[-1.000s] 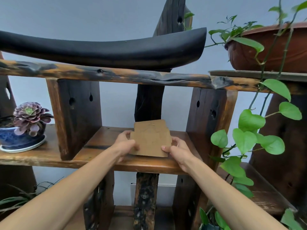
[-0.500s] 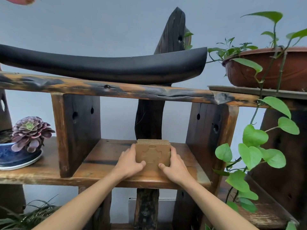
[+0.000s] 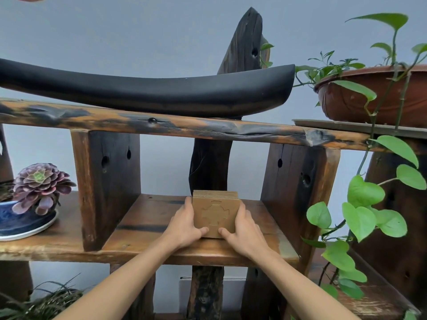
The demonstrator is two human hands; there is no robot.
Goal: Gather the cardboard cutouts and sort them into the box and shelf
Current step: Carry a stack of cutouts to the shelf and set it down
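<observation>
Both hands, left hand [image 3: 184, 224] and right hand [image 3: 245, 229], pinch the cardboard cutout stack [image 3: 216, 213] from either side, upright on the wooden shelf [image 3: 150, 222] board against the dark post; risk: loose sheets fan or topple forward if released unevenly.

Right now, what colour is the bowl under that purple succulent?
Deep blue bowl on a white saucer, seen in the head view.

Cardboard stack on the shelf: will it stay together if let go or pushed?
The cardboard stack stands on edge between left hand and right hand; likely topples or fans apart. Sheets look loose, probably light and fairly stiff.
</observation>
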